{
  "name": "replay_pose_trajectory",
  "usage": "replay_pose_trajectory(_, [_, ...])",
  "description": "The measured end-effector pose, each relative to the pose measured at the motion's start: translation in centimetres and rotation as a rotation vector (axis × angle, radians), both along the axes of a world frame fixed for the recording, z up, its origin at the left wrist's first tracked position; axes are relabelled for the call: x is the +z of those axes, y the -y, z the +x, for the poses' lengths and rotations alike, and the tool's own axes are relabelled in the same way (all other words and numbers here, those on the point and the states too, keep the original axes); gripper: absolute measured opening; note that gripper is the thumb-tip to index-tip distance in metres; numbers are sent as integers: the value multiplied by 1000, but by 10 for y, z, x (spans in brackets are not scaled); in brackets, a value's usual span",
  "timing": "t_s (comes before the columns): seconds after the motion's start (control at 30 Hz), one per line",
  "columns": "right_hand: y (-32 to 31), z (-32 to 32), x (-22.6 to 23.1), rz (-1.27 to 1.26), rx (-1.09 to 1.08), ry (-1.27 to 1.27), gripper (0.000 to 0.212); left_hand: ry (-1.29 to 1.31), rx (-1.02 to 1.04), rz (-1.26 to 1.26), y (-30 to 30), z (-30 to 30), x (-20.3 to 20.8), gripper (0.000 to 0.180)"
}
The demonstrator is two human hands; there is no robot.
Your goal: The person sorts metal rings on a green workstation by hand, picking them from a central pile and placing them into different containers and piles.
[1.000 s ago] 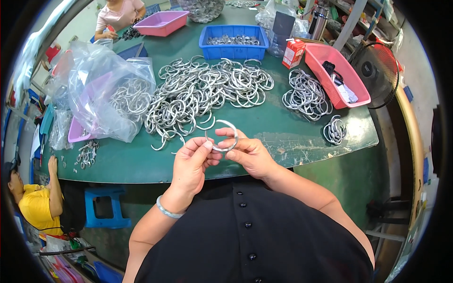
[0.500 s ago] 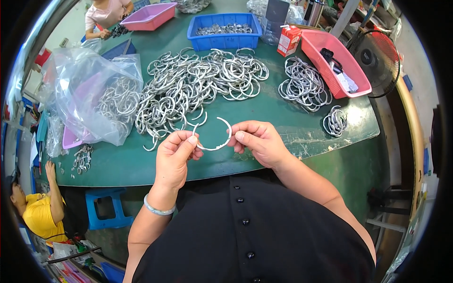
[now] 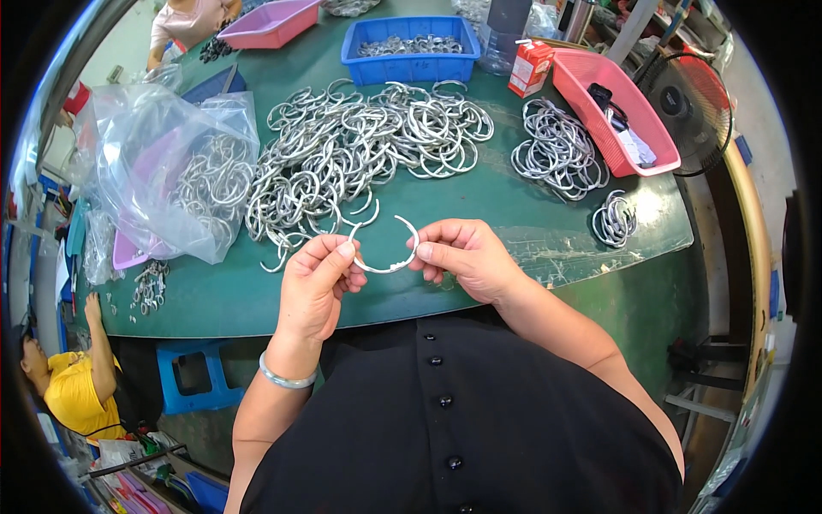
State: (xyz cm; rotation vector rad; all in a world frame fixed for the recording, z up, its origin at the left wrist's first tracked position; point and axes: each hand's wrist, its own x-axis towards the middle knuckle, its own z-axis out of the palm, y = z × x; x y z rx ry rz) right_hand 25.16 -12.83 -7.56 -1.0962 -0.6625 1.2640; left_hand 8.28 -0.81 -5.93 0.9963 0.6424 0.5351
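Head view: mid-frame, our left hand (image 3: pixel 321 278) and right hand (image 3: pixel 462 259) pinch one open silvery metal ring (image 3: pixel 383 271). Top centre, a blue rectangular plastic tray (image 3: pixel 417 71) holds silvery pieces (image 3: pixel 411 45) (a pink plastic basket (image 3: pixel 586 114), upper right, holds a black object (image 3: pixel 602 97)).

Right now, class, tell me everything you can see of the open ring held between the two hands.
The open ring is slim, silver-coloured and metallic-looking, curved like a C. Its gap faces away from the wearer, toward the top of the picture. Along its lower right curve is a small uneven patch, too small to make out. The left hand pinches its left side, the right hand its right. It shows against the green tabletop.
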Motion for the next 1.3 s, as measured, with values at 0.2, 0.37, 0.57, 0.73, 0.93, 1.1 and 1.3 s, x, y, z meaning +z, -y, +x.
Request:
replay_pose_trajectory(0.2, [-4,-3,6,-38,-13,58,13,32,-19,8,-1,1,-5,11])
replay_pose_trajectory(0.37, [-3,-10,12,0,-68,122,10,55,-42,36,-2,-1,-8,15])
replay_pose_trajectory(0.57, [-1,-19,23,230,-87,691,6,79,-39,-12,-2,-2,-13,16])
replay_pose_trajectory(0.73, [-6,-25,33,529,-59,1037,13,146,-106,-86,2,-5,-19,19])
replay_pose_trajectory(0.93, [-11,-30,36,614,-71,1088,16,194,-122,-148,3,-4,-18,19])
replay_pose_trajectory(1.1, [-11,-31,36,684,-100,1126,18,180,-119,-145,3,-5,-17,19])
replay_pose_trajectory(1.3, [-3,-27,39,682,-67,1231,16,229,-115,-73,5,-4,-15,20])
